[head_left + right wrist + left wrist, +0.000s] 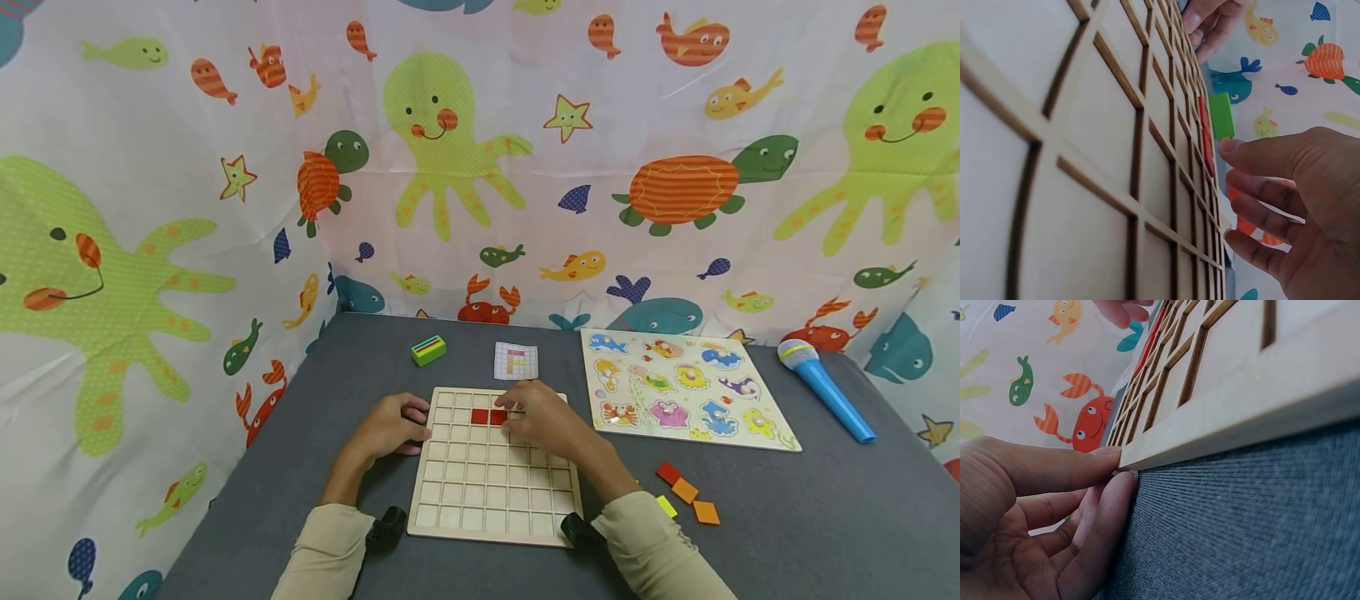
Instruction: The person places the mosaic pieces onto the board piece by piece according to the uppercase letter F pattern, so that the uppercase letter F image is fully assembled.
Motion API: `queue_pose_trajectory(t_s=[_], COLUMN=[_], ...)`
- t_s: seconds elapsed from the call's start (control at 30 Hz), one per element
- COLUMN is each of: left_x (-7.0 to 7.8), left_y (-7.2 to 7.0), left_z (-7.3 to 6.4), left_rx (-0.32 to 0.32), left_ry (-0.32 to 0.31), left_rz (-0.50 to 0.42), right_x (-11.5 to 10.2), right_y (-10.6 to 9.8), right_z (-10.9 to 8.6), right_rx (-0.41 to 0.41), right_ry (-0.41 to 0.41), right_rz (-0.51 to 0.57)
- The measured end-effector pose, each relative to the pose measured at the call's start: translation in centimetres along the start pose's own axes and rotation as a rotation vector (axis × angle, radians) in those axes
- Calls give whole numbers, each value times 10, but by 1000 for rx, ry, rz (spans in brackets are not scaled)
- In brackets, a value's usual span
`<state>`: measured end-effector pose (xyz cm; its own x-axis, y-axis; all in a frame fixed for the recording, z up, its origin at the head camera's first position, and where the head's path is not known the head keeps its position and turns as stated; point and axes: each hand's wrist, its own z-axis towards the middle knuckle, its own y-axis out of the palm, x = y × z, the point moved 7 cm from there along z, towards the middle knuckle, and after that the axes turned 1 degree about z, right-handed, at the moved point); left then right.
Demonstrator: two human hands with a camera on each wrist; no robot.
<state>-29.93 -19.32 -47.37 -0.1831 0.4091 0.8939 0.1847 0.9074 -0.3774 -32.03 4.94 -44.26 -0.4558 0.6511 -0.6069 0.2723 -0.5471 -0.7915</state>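
A square wooden grid board (465,475) lies on the table in front of me. Two red square tiles (479,417) sit side by side in its second row from the far edge. My left hand (390,427) holds the board's left edge; in the left wrist view the thumb (1066,470) and a finger pinch its corner. Over the far right part of the board is my right hand (543,421), its fingertips right at the right-hand red tile. Its thumb and fingers (1266,212) are spread apart with nothing between them in the right wrist view.
Loose red, orange and yellow tiles (706,512) lie right of the board, partly behind my right sleeve. Beyond the board are a green block with coloured strips (428,351) and a patterned card (516,362). A sea-animal puzzle (682,387) and a blue toy microphone (828,392) lie to the right.
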Motion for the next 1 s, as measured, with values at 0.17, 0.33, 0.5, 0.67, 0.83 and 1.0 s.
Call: queue_pose_trajectory(t_s=[0.17, 0.33, 0.5, 0.67, 0.83, 1.0], left_x=[0, -1, -3, -4, -3, -3], left_y=[0, 0, 0, 0, 0, 0], left_z=[0, 1, 3, 4, 3, 2], left_rx=[-3, 0, 10, 15, 11, 5], left_ry=[5, 3, -11, -15, -12, -12], left_rz=[-2, 7, 10, 5, 9, 5], right_x=[-2, -1, 1, 4, 7, 13], right_y=[-9, -16, -22, -32, -41, -48], right_z=[-8, -20, -33, -45, -57, -67], right_rx=[4, -3, 4, 15, 39, 46], right_ry=[-8, -14, -19, -12, -30, -27], right_rz=[-9, -18, -49, -73, -87, -123])
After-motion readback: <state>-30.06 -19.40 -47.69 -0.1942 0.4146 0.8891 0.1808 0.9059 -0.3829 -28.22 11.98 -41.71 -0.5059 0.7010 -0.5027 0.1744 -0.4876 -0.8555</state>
